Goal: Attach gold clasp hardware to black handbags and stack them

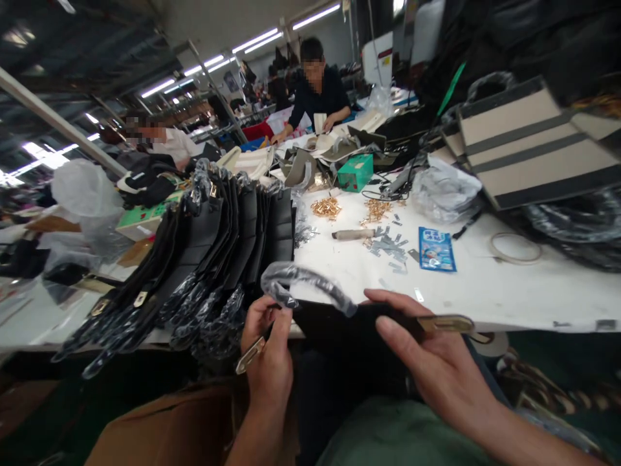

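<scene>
My left hand (268, 353) is closed around the left end of a black bag (349, 330), its fingers pinching by a gold metal tab (250, 355). My right hand (431, 359) grips the bag's right side, thumb and fingers around it next to another gold metal tab (446, 323). A plastic-wrapped black handle (303, 285) arches over the bag's top. I hold the bag just in front of the white table's edge (509, 304).
A row of black bags (213, 259) with wrapped handles lies on the table at left. Piles of gold fittings (326, 207), grey metal pieces (388, 244), a blue packet (435, 249) and a green box (356, 172) sit further back. A beige striped bag (528, 142) stands right. People work beyond.
</scene>
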`<state>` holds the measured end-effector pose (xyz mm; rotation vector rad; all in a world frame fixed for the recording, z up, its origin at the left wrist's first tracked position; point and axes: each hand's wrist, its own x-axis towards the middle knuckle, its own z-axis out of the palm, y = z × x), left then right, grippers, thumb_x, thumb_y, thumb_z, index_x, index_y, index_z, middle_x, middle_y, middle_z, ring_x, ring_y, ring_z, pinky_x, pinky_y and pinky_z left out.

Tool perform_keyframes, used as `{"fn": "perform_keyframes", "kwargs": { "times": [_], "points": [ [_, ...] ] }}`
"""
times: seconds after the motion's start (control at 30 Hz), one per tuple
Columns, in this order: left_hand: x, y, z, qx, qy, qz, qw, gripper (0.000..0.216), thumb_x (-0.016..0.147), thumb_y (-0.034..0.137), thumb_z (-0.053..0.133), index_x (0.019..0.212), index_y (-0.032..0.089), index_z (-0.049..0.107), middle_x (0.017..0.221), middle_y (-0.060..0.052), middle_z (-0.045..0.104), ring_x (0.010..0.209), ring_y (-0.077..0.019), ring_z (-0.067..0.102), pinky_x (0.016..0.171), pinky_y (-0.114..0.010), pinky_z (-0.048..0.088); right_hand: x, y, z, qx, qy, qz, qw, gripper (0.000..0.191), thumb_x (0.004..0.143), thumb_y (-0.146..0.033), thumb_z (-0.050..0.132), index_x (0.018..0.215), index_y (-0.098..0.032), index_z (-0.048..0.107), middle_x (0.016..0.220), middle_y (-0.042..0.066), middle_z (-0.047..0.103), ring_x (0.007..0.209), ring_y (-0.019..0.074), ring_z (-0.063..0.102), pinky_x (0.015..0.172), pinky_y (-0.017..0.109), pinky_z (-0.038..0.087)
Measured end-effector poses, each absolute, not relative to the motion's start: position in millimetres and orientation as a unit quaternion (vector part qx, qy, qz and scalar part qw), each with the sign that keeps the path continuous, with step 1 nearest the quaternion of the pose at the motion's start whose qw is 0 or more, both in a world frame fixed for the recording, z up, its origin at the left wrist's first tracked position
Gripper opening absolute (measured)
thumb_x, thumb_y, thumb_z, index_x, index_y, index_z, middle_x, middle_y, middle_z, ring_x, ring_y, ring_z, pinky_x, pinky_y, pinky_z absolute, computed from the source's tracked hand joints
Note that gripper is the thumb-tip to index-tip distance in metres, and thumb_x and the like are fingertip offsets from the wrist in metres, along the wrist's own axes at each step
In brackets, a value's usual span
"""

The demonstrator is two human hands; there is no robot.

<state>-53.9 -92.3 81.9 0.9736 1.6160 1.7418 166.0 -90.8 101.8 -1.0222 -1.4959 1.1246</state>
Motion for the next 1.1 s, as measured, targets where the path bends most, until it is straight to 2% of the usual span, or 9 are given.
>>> {"fn": "perform_keyframes", "kwargs": {
  "times": [0.13, 0.23, 0.33, 0.43, 0.53, 0.7, 0.93, 1.0, 1.1],
  "points": [
    [-57.6, -84.6, 95.1, 0.407, 0.573, 0.623, 0.343, 0.042, 0.074, 0.028, 0.078, 0.113, 0.023, 0.064, 0.106, -0.002, 0.068, 0.101, -0.0183, 0.063, 0.091, -0.027, 0.050, 165.4, -57.6, 88.2, -0.381, -0.371, 0.678, 0.507, 0.050, 0.086, -0.049, 0.065, 0.126, -0.019, 0.060, 0.102, 0.008, 0.074, 0.098, 0.0263, 0.068, 0.085, 0.037, 0.054],
    [-58.2, -80.0, 101.3, 0.363, 0.559, 0.590, 0.455, 0.058, 0.069, 0.028, 0.082, 0.123, 0.023, 0.061, 0.112, -0.003, 0.069, 0.104, -0.0212, 0.065, 0.093, -0.031, 0.051, 162.4, -42.2, 79.7, -0.375, -0.307, 0.699, 0.526, 0.051, 0.078, -0.046, 0.073, 0.120, -0.018, 0.065, 0.101, 0.006, 0.074, 0.099, 0.0260, 0.066, 0.088, 0.035, 0.049],
    [-58.7, -77.1, 102.3, 0.279, 0.532, 0.535, 0.595, 0.056, 0.069, 0.027, 0.082, 0.121, 0.018, 0.064, 0.105, -0.009, 0.074, 0.098, -0.0284, 0.070, 0.091, -0.040, 0.054, 160.5, -33.0, 73.1, -0.374, -0.281, 0.719, 0.514, 0.049, 0.076, -0.043, 0.075, 0.118, -0.020, 0.066, 0.097, 0.004, 0.074, 0.095, 0.0235, 0.065, 0.087, 0.032, 0.047],
    [-57.7, -75.4, 97.8, 0.228, 0.505, 0.502, 0.664, 0.054, 0.069, 0.021, 0.080, 0.121, 0.016, 0.065, 0.104, -0.012, 0.075, 0.099, -0.0328, 0.071, 0.092, -0.046, 0.055, 157.4, -25.5, 65.2, -0.380, -0.268, 0.718, 0.517, 0.043, 0.074, -0.040, 0.076, 0.111, -0.019, 0.069, 0.093, 0.002, 0.073, 0.095, 0.0209, 0.063, 0.088, 0.029, 0.044],
    [-54.6, -73.2, 90.3, 0.196, 0.501, 0.491, 0.686, 0.056, 0.071, 0.019, 0.080, 0.125, 0.018, 0.063, 0.109, -0.011, 0.075, 0.103, -0.0333, 0.069, 0.095, -0.047, 0.054, 153.4, -19.0, 54.5, -0.395, -0.262, 0.717, 0.512, 0.039, 0.075, -0.039, 0.075, 0.106, -0.017, 0.071, 0.089, 0.002, 0.072, 0.092, 0.0201, 0.063, 0.087, 0.029, 0.044],
    [-50.4, -63.4, 72.8, 0.135, 0.518, 0.474, 0.699, 0.050, 0.078, 0.029, 0.075, 0.125, 0.016, 0.063, 0.111, -0.013, 0.074, 0.108, -0.0342, 0.067, 0.094, -0.047, 0.056, 151.6, -8.6, 34.5, -0.420, -0.262, 0.729, 0.473, 0.045, 0.077, -0.041, 0.072, 0.114, -0.016, 0.067, 0.087, 0.003, 0.072, 0.090, 0.0217, 0.065, 0.085, 0.032, 0.047],
    [-50.3, -37.5, 43.8, 0.098, 0.531, 0.486, 0.687, 0.049, 0.076, 0.027, 0.077, 0.121, 0.012, 0.064, 0.102, -0.015, 0.076, 0.104, -0.0363, 0.069, 0.088, -0.049, 0.058, 173.6, 20.0, 26.8, -0.470, -0.371, 0.651, 0.466, 0.061, 0.079, -0.046, 0.072, 0.132, -0.020, 0.055, 0.124, 0.010, 0.065, 0.115, 0.0246, 0.060, 0.096, 0.039, 0.046],
    [-52.2, -32.0, 35.6, 0.100, 0.542, 0.488, 0.676, 0.047, 0.075, 0.027, 0.078, 0.117, 0.011, 0.065, 0.097, -0.016, 0.077, 0.102, -0.0365, 0.070, 0.086, -0.049, 0.058, 183.5, 30.6, 28.4, -0.493, -0.418, 0.598, 0.473, 0.060, 0.078, -0.047, 0.073, 0.129, -0.020, 0.058, 0.127, 0.010, 0.064, 0.118, 0.0264, 0.058, 0.099, 0.041, 0.045],
    [-56.6, -28.5, 23.2, 0.107, 0.557, 0.482, 0.668, 0.042, 0.074, 0.029, 0.078, 0.110, 0.011, 0.067, 0.094, -0.016, 0.077, 0.099, -0.0365, 0.071, 0.083, -0.048, 0.059, 196.2, 46.6, 29.2, -0.539, -0.475, 0.524, 0.457, 0.049, 0.076, -0.047, 0.073, 0.115, -0.018, 0.068, 0.118, 0.010, 0.069, 0.110, 0.0281, 0.062, 0.098, 0.043, 0.045]
  ]
}}
